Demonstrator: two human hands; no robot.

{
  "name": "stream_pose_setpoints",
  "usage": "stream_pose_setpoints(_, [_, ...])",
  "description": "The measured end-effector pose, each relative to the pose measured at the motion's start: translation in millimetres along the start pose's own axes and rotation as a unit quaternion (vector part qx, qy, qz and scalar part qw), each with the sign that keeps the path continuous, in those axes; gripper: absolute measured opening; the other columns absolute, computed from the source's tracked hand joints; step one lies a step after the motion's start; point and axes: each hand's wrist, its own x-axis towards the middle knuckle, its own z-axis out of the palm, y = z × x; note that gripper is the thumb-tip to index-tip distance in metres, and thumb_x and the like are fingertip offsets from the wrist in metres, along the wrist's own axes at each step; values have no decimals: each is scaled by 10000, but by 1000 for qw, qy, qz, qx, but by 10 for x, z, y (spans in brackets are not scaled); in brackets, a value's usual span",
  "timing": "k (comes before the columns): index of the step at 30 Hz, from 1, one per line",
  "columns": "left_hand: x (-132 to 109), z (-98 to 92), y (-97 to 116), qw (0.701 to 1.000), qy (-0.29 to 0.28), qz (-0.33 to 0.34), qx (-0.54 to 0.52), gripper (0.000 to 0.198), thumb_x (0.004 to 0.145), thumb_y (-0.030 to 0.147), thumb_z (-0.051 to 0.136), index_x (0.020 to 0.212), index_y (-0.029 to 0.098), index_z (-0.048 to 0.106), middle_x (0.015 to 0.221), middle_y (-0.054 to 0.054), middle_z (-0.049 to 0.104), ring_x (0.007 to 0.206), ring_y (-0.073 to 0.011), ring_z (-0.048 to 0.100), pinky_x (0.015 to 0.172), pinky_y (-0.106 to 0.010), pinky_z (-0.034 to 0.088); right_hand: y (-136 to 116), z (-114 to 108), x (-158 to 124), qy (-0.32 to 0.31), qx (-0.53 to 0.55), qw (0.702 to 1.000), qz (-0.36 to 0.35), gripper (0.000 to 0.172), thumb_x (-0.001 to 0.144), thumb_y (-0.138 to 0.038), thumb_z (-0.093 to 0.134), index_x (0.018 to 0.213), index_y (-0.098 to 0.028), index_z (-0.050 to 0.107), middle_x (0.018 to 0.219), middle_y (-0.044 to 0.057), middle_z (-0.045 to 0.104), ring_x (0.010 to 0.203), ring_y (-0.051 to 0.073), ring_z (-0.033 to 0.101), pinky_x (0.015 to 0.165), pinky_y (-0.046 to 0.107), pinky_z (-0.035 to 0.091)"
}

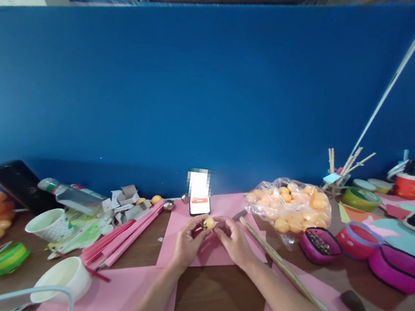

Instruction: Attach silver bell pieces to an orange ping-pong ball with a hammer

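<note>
Between both hands, above a pink paper sheet (176, 227), is a small yellowish ball (210, 223) with a dark, shiny part on its left side. My left hand (188, 244) pinches it from the left, fingers curled round it. From the right, the closed fingertips of my right hand (233, 242) press against it. Just beyond the hands a phone (200, 207) stands propped up with its screen lit. Shiny dark metallic balls (168, 204) lie to the left of the phone, beside small orange balls (156, 199).
A clear bag of orange balls (288, 206) lies right, near a magenta dish of small dark pieces (319, 246) and a long thin stick bundle (284, 266). Pink strips (125, 239), cups (64, 276) and a bottle (73, 198) sit left. A blue partition (200, 89) rises behind.
</note>
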Motion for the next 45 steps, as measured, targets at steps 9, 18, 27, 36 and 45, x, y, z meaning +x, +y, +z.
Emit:
stream_pose_setpoints(9, [1, 10, -17, 999, -12, -26, -40, 434, 664, 234, 646, 1078, 174, 531, 1022, -84, 629, 948, -202, 595, 831, -342, 486, 23, 14, 9, 1, 20, 1000, 10, 276, 821, -292, 491, 1075, -198, 543, 809, 31, 629, 720, 163, 589, 629, 260, 477])
stream_pose_setpoints(18, [4, -2, 12, 998, -5, -56, -23, 456, 689, 265, 628, 1124, 209, 506, 1068, -65, 615, 937, -183, 597, 753, -283, 514, 10, -15, 10, 48, -28, 998, 15, 157, 816, -305, 494, 830, -181, 589, 779, 24, 624, 696, 153, 567, 617, 239, 435])
stream_pose_setpoints(27, [6, -17, -42, 999, 18, -13, 25, 439, 645, 274, 668, 1062, 190, 560, 1025, -74, 636, 929, -191, 606, 796, -305, 496, -68, -21, -1, 41, -45, 998, -3, 157, 822, -294, 474, 770, -183, 573, 713, -5, 592, 646, 133, 532, 594, 223, 407])
stream_pose_setpoints(36, [-6, 20, 11, 1000, 17, -18, 16, 444, 656, 289, 665, 1070, 193, 536, 980, -72, 641, 886, -190, 619, 769, -311, 503, 9, 16, 6, 28, -20, 999, -20, 121, 812, -275, 503, 786, -185, 578, 860, 25, 580, 805, 155, 555, 721, 255, 441])
stream_pose_setpoints(45, [4, -8, -67, 996, 13, 41, 76, 348, 685, 291, 639, 1013, 183, 600, 1023, -88, 623, 943, -213, 588, 827, -348, 472, 32, 16, 12, 19, -16, 1000, -8, 185, 802, -322, 513, 776, -170, 615, 965, 55, 583, 884, 176, 558, 770, 273, 446])
